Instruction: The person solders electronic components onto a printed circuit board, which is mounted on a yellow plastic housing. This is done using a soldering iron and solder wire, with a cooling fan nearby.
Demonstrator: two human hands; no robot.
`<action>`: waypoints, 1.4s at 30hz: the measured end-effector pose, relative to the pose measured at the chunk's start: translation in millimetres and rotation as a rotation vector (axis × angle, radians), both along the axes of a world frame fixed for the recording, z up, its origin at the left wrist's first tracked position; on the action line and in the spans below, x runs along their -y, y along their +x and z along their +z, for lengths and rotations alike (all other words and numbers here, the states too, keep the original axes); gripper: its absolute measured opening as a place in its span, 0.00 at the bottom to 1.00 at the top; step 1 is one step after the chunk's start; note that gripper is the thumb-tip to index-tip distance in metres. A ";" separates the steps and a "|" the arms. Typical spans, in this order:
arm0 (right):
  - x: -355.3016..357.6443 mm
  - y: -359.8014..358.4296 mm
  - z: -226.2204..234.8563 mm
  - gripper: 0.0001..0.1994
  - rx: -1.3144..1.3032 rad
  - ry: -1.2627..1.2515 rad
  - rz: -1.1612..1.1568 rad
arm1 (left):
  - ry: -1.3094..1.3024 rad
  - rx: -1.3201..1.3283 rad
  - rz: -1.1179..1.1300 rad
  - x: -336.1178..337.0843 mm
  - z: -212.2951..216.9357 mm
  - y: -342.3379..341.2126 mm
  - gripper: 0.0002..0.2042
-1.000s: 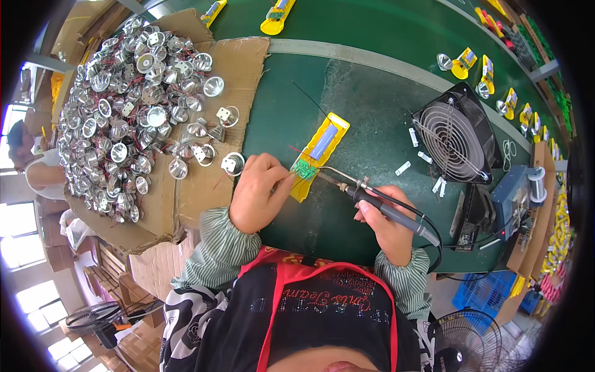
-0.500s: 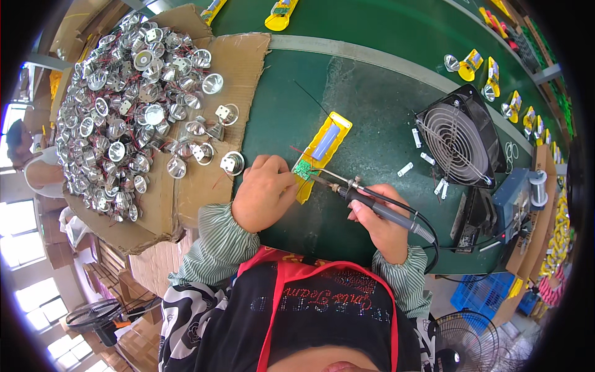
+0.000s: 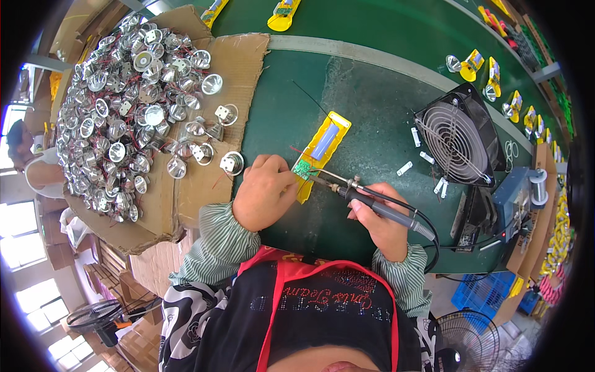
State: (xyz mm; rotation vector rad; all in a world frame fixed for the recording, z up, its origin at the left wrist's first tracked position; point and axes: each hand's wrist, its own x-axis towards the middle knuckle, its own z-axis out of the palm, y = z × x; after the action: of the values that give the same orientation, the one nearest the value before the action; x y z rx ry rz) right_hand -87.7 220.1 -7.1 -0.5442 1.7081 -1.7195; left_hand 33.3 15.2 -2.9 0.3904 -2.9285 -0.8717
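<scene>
A yellow flashlight housing lies slanted on the green bench in front of me, with a blue cylindrical battery in it and a small green circuit board toward its near end. My left hand is closed at the housing's near left edge, its fingertips pressed beside the board; what exactly they pinch is partly hidden. In my right hand is a grey-handled soldering iron, with a thin bent metal tube clamped alongside. Its tip meets the board. A red wire and a thin black wire stick out from the housing.
Left, a heap of silver reflector cups rests on cardboard. Right stand a square black fan and a blue soldering station with a solder spool. Small white strips lie nearby. Yellow housings line the far belt.
Both hands and the iron stay almost in place at the board. A yellow housing on the far belt has shifted slightly to the right.
</scene>
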 end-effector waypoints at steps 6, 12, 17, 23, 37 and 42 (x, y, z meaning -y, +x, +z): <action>-6.0 -1.9 5.6 0.08 0.077 -0.031 -0.055 | -0.017 0.000 0.003 0.6 -2.6 3.5 0.04; -17.0 -3.8 7.6 0.08 0.018 -0.020 -0.121 | -0.031 -0.051 -0.016 0.4 -2.4 0.1 0.03; -25.7 -9.5 -5.3 0.09 -0.079 -0.050 -0.158 | -0.124 -0.095 -0.022 -2.3 2.1 2.4 0.07; -38.5 -20.5 -4.8 0.09 -0.096 -0.091 -0.189 | -0.395 -0.116 -0.127 -24.7 0.5 -5.6 0.19; -49.4 -22.8 -11.1 0.09 -0.048 -0.008 -0.252 | -0.067 -0.250 -0.181 42.6 -23.7 -304.6 0.20; -43.6 -37.3 -10.1 0.08 0.054 -0.043 -0.259 | 0.135 -0.381 -0.103 59.4 -60.7 -407.6 0.28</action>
State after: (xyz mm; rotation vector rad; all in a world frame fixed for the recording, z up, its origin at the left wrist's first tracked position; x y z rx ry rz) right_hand -125.1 263.6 -17.2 -0.3014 1.7679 -1.9362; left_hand -374.3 -44.1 -63.6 0.0672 -2.5660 -1.0298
